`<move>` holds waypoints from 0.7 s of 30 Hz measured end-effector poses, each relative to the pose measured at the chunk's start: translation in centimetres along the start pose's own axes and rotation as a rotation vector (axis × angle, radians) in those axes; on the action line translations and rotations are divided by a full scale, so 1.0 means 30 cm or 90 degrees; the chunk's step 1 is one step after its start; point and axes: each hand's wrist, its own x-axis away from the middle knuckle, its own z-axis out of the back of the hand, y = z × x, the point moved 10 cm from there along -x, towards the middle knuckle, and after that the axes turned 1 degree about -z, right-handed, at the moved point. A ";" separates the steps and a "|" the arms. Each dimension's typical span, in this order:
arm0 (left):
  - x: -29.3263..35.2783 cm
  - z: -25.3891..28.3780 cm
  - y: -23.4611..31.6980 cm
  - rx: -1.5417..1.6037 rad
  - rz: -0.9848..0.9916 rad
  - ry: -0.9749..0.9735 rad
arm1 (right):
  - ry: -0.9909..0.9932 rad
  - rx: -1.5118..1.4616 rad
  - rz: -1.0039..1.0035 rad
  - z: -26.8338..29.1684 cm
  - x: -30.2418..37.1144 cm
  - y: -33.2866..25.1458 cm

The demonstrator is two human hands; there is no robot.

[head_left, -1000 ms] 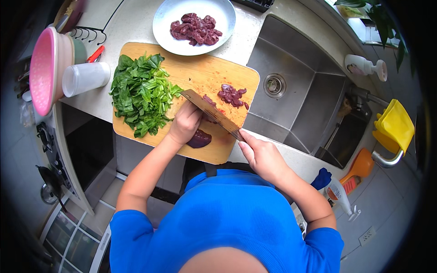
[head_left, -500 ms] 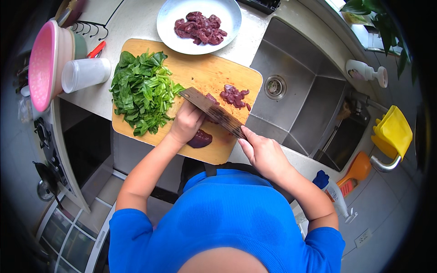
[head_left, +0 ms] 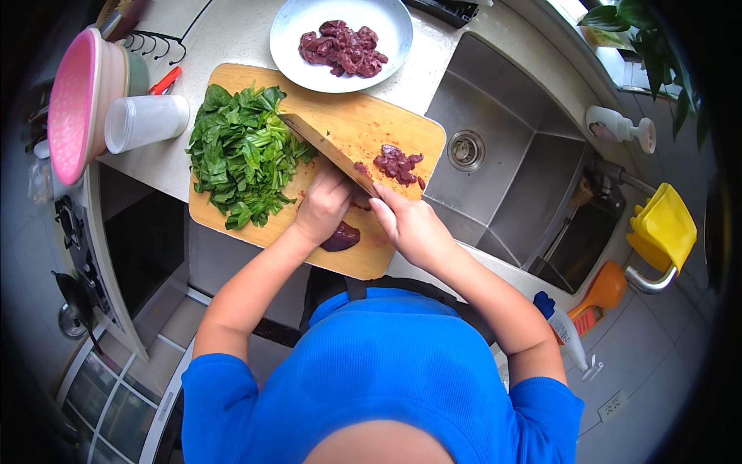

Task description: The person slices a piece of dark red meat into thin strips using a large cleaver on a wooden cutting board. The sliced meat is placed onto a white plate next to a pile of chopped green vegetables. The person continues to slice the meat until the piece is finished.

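My right hand (head_left: pixel 417 232) grips the handle of a broad cleaver (head_left: pixel 328 151), its blade slanting up and left across the wooden cutting board (head_left: pixel 371 267). My left hand (head_left: pixel 323 207), fingers curled, presses a piece of dark red liver against the board beside the blade; hand and blade hide most of it. A larger lump of liver (head_left: pixel 342 237) lies by my left wrist. Right of the blade sits a small pile of sliced liver (head_left: pixel 398 164). Chopped leafy greens (head_left: pixel 239 155) cover the board's left side.
A white plate (head_left: pixel 282 39) of sliced liver (head_left: pixel 344 48) stands behind the board. At right is a steel sink (head_left: pixel 495 116) with yellow gloves (head_left: pixel 665 228) beyond it. A clear plastic cup (head_left: pixel 147 124), red-handled tool (head_left: pixel 165 80) and pink basin (head_left: pixel 73 108) are at left.
The cleaver's handle and my right hand have moved left and up, and its far tip has swung up toward the greens. My left hand stays nearly in place.
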 end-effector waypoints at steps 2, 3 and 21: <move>-0.010 0.004 0.036 0.002 -0.038 0.015 | -0.017 -0.004 -0.013 -0.012 -0.041 -0.035; -0.018 0.010 0.060 0.005 -0.065 0.053 | -0.021 0.002 -0.003 -0.018 -0.068 -0.059; 0.006 -0.005 0.081 -0.002 -0.046 -0.044 | -0.040 -0.158 -0.149 0.127 0.167 0.053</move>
